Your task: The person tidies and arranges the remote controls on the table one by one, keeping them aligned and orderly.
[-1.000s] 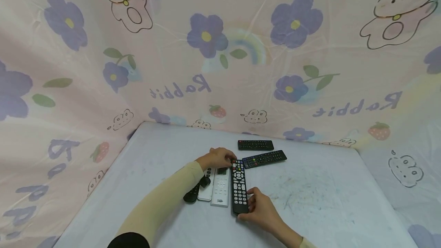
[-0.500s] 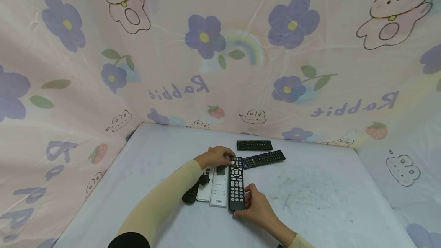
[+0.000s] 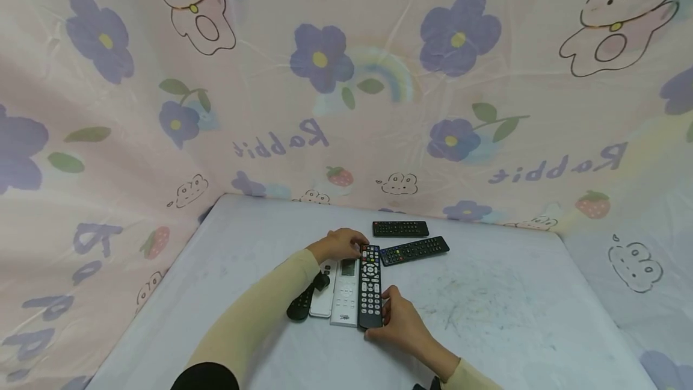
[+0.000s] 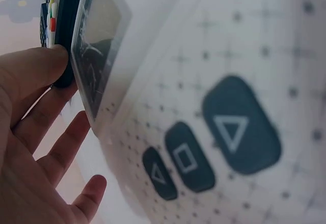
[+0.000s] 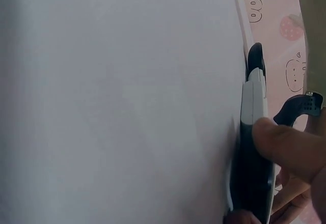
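Observation:
A long black remote control (image 3: 370,286) with light and coloured buttons lies at the right end of a side-by-side row. My left hand (image 3: 342,244) pinches its far end; in the left wrist view the thumb (image 4: 38,63) presses on that end. Around the near end, my right hand (image 3: 403,321) grips with thumb and fingers. Touching or almost touching its left side is a white remote with a small screen (image 3: 344,303). Beyond that come another white remote (image 3: 322,301) and a rounded black remote (image 3: 299,307), both partly covered by my left forearm and wrist strap.
Two more black remotes lie behind: one straight (image 3: 400,229), one slanted (image 3: 415,251) close to the held remote's far end. The white table (image 3: 509,312) has scuff marks at right. Patterned cloth (image 3: 379,137) hangs along its back and sides.
Both hands have moved the black remote slightly left and away from me, closing the gap to the white remote with the screen. The other remotes stay put.

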Demonstrator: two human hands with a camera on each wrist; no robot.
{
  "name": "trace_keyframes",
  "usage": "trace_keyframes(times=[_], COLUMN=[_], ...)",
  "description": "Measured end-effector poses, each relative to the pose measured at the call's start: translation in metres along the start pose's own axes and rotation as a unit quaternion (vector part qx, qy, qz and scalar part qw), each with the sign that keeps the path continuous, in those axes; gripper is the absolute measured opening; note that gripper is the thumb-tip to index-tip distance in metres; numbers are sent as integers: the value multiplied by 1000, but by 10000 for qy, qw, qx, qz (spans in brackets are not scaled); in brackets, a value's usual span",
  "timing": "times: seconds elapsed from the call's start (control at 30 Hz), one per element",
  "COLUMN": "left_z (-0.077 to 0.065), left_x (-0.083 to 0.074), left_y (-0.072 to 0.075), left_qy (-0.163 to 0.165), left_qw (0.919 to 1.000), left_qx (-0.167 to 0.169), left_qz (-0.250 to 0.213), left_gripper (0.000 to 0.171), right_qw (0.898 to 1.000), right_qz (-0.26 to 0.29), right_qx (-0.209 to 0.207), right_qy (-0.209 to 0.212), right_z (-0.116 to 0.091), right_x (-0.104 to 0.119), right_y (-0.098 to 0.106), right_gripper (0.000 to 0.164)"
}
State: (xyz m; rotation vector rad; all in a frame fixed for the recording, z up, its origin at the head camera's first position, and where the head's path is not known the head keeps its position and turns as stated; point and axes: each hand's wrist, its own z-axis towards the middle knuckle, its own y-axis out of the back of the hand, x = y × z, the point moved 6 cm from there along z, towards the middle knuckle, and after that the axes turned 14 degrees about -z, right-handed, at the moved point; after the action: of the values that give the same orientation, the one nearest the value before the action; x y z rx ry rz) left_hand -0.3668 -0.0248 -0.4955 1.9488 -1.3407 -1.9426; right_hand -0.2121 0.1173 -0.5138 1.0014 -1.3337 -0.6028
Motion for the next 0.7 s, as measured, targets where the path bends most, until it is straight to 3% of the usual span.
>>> trace_keyframes(times=[0.3, 0.7], left_z=[3, 5], left_x=[3, 2], left_y=[-3, -2], left_qy=[74, 15], left_qw=[9996, 9998], left_qx=[69, 122], left_qz=[-259, -174], left_gripper=[37, 38], right_qw=[10000, 9998], right_qz=[-86, -161], right_qx=[35, 115], right_qy=[-23, 67], right_z=[1, 2], right_x=[0, -1], right_y=[-1, 2], right_gripper=[78, 79])
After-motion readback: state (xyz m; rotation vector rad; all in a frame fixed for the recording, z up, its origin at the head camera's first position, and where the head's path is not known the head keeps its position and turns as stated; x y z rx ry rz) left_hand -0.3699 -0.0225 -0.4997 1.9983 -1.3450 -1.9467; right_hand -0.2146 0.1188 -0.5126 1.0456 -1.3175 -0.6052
